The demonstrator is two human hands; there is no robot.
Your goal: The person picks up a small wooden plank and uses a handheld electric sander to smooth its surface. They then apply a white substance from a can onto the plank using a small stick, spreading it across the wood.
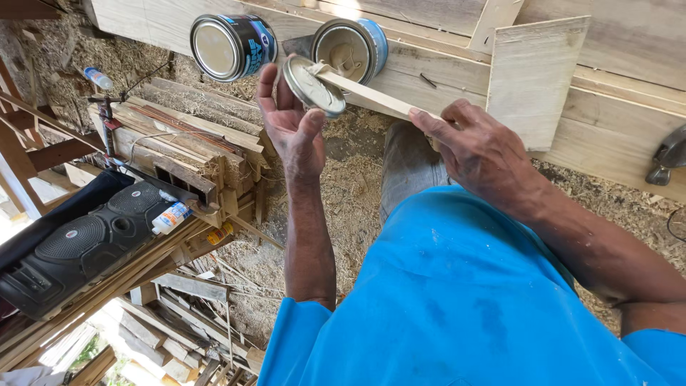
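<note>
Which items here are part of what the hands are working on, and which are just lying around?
In use: round tin lid in left hand; flat wooden stick in right hand; open tin.
Lying about: closed tin, black speaker, small bottle, stacked timber.

Two round metal tins stand side by side on the plank worktop. The closed tin (230,46), at left, has a shiny silver lid and a black-and-blue label wrapped round its wall. The open tin (351,47), just right of it, wears a blue label.

Small white bottle (171,217) with a blue-and-red label lies on the black speaker, lower left. A yellow-orange labelled container (219,234) lies just beside it among wood offcuts. A clear bottle (98,78) with a blue label lies on the sawdust, upper left.
</note>
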